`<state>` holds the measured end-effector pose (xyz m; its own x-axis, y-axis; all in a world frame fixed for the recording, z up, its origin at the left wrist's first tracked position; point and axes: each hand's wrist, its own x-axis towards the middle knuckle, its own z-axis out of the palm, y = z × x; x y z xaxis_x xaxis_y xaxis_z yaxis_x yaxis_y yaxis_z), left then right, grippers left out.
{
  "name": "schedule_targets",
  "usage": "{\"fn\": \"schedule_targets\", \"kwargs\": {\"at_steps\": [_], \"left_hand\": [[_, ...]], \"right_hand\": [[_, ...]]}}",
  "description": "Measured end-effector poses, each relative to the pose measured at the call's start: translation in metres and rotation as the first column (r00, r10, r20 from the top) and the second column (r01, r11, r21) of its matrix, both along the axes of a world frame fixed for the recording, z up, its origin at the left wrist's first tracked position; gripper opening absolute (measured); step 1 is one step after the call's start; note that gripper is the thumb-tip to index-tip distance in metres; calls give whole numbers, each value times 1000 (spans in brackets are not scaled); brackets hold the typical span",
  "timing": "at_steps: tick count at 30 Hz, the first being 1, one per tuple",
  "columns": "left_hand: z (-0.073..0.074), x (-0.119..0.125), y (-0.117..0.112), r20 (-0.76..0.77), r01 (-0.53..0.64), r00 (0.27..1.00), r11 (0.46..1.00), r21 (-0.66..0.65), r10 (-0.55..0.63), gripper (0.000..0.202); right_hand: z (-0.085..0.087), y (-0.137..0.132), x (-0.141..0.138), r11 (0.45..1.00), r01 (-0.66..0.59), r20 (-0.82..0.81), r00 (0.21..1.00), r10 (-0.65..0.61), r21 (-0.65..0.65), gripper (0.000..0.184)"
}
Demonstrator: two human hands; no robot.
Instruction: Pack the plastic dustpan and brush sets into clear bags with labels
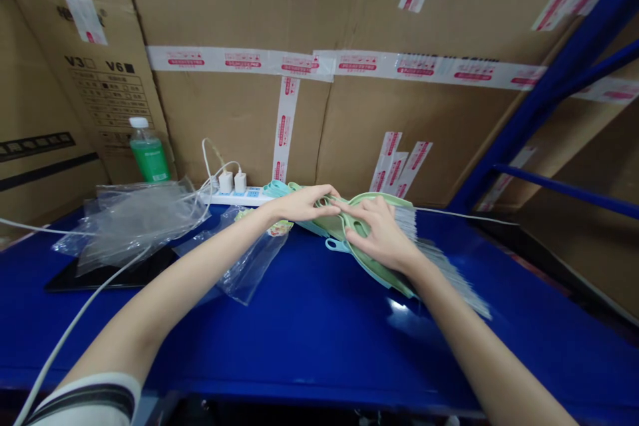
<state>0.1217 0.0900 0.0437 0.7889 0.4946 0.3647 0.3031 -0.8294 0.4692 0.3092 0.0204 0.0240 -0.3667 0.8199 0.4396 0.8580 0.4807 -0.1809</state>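
Note:
A light green hand brush (382, 201) with grey bristles (407, 221) lies at the far middle of the blue table, stacked with pale green and light blue plastic parts that look like dustpans. My left hand (312, 203) curls its thumb and fingers about the green handle end. Over the handle's wider part, my right hand (377, 226) grips with thumb and fingers on either side; its index finger reaches towards the left hand. A light blue loop (337, 245) sticks out below. More grey bristles (456, 276) fan out behind my right wrist. The exact layering is hidden by my hands.
A white power strip (244, 198) with chargers runs along the back, against a cardboard wall (239, 113). Clear plastic bags (144, 213) cover a black flat object (110, 273) at left. A green bottle (150, 153) stands behind. White cables cross the left side; a blue metal frame (544, 100) rises right.

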Motion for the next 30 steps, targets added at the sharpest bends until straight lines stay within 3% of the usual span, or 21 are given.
{"fn": "schedule_targets", "kwargs": {"at_steps": [5,8,12,17,23,27,30], "left_hand": [[-8,1,5,114,34,993,988,-150,-17,22],[-15,1,6,160,12,987,984,-180,17,18],[-15,-4,11,170,-8,984,967,-256,53,18],[-7,-19,34,125,-67,985,925,-374,122,24],[1,-51,63,103,-207,959,903,-377,262,22],[0,-53,73,51,-271,951,900,-342,305,19],[-5,-39,80,18,-319,941,902,-292,339,18]], "right_hand": [[2,-1,-1,999,-40,-156,987,43,22,59],[8,-3,-2,997,-26,-165,986,38,73,57],[19,-5,7,992,64,-66,996,-57,107,58],[21,-4,42,956,199,-27,980,-198,217,56],[9,6,66,944,319,210,932,-295,-86,57],[-1,9,69,930,258,249,949,-193,-262,54],[-7,12,71,941,191,255,960,-119,-279,50]]}}
